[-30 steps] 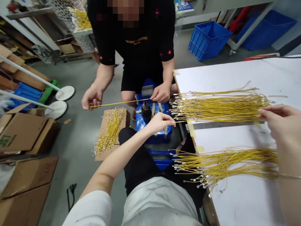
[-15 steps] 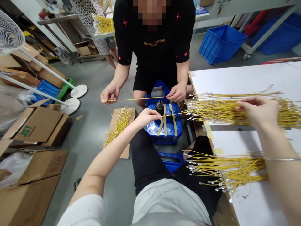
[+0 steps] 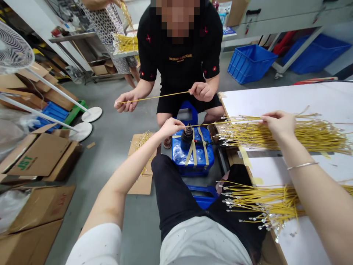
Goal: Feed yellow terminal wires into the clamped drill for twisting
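A thin yellow wire (image 3: 204, 125) is stretched between my two hands. My left hand (image 3: 172, 127) pinches one end just above the dark nozzle of a hot-air gun (image 3: 187, 137), which points up from a blue plastic stool (image 3: 179, 156) strapped with tape. Over the table, my right hand (image 3: 280, 123) is closed on the wire farther along, above a thick bundle of yellow wires (image 3: 309, 136) with metal terminals. A second bundle of yellow wires (image 3: 253, 197) hangs over the table's near edge, partly under my right forearm. Opposite me, a person in black (image 3: 180, 70) holds another yellow wire (image 3: 162, 96) between both hands.
The white table (image 3: 275, 99) runs along my right. On the floor lies cardboard (image 3: 140, 186) with yellow wires on it. Cartons (image 3: 41, 154) and a standing fan (image 3: 13, 48) are at the left. A blue crate (image 3: 249, 64) stands behind, and another person (image 3: 104, 22) works farther back.
My right hand has moved left and is now closed on the wire, which is stretched taut over the nozzle. The co-worker's wire has risen, and its right end tilts upward.
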Action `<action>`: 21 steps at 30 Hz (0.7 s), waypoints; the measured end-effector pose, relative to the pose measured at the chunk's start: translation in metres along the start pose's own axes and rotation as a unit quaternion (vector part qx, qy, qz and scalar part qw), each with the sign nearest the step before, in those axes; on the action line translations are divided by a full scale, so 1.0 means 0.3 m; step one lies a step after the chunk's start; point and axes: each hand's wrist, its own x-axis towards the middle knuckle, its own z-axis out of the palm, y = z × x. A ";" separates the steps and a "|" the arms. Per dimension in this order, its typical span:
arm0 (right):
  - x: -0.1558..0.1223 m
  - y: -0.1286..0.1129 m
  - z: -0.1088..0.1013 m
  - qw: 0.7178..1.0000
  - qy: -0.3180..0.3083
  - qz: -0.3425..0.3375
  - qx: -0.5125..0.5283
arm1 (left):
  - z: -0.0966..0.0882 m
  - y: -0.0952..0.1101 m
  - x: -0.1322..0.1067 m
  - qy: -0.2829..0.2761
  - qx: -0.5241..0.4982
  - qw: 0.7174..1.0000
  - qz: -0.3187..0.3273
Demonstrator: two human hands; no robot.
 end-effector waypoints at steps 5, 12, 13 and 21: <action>0.013 -0.005 0.013 0.999 0.012 0.038 0.010 | 0.014 0.000 0.023 0.032 0.069 0.996 0.043; 0.035 0.023 0.018 0.999 -0.022 0.015 -0.023 | 0.024 0.002 0.015 0.060 0.143 0.985 0.070; 0.038 0.027 0.016 0.999 -0.028 0.013 -0.035 | 0.026 0.000 0.014 0.063 0.153 0.984 0.074; 0.092 0.047 -0.052 0.969 -0.100 -0.119 -0.192 | 0.037 -0.030 0.011 0.091 0.204 0.965 0.136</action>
